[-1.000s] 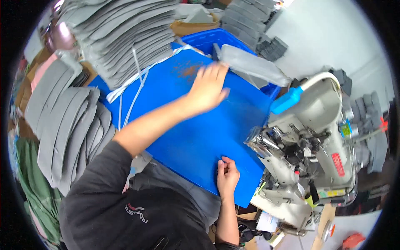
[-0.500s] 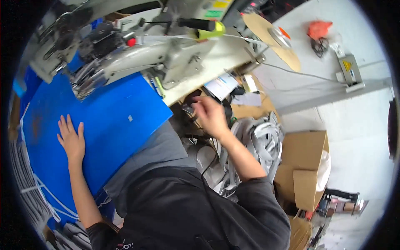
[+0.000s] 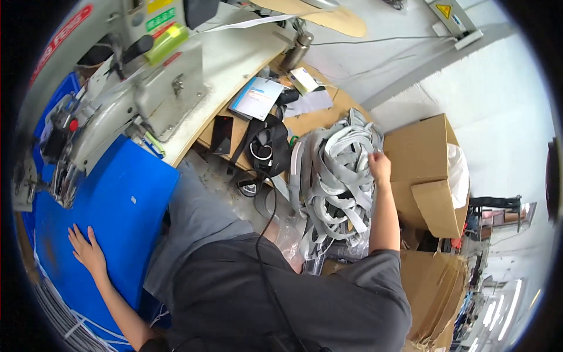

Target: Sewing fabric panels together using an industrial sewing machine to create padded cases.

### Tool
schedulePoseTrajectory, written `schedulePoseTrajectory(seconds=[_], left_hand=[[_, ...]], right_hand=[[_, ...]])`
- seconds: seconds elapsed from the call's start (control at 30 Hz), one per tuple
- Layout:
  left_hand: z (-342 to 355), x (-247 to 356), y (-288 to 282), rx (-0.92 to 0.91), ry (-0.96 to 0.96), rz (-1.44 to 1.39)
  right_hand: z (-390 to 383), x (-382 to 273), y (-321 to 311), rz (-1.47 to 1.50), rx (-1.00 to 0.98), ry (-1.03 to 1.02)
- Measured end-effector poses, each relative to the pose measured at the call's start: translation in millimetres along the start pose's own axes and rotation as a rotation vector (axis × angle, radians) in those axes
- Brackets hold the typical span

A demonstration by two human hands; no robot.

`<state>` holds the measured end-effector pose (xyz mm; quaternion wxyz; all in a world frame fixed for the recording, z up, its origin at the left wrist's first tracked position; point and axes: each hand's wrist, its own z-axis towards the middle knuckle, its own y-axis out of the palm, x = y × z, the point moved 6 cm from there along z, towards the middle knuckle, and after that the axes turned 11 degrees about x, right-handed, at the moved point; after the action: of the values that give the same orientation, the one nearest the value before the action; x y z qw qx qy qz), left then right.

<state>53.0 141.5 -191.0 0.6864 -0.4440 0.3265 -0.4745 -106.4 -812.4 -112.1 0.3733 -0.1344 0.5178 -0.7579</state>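
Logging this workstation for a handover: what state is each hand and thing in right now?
left hand: open, flat on the blue sheet
right hand: fingers on the grey strap pile
grey strap pile: tangled heap
cardboard box: flaps open
phone: screen dark, lying flat

Right hand (image 3: 379, 166) moved from under the sewing machine (image 3: 135, 88) onto grey strap pile (image 3: 334, 182), view swung right.

1. Pile of grey straps (image 3: 334, 182): a loose, tangled heap of flat grey and pale bands, looped over one another, lying right of centre beside an open cardboard box, at the far end of the reach.
2. Blue sheet (image 3: 111, 223): a flat, smooth, bright blue panel on the left, with one small white mark on its surface.
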Motion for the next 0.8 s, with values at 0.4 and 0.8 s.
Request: schedulePoseTrajectory(seconds=[0.4,0.8], left_hand=[[6.0,-11.8,19.5,0.014,-0.001,-0.006],[5.8,-18.5,12.7,0.032,-0.006,0.024]], right_hand=[[-75.7,178.9,60.5,-0.353,-0.272,0.376],[48.3,70.0,-139.3,-0.155,0.751,0.098]])
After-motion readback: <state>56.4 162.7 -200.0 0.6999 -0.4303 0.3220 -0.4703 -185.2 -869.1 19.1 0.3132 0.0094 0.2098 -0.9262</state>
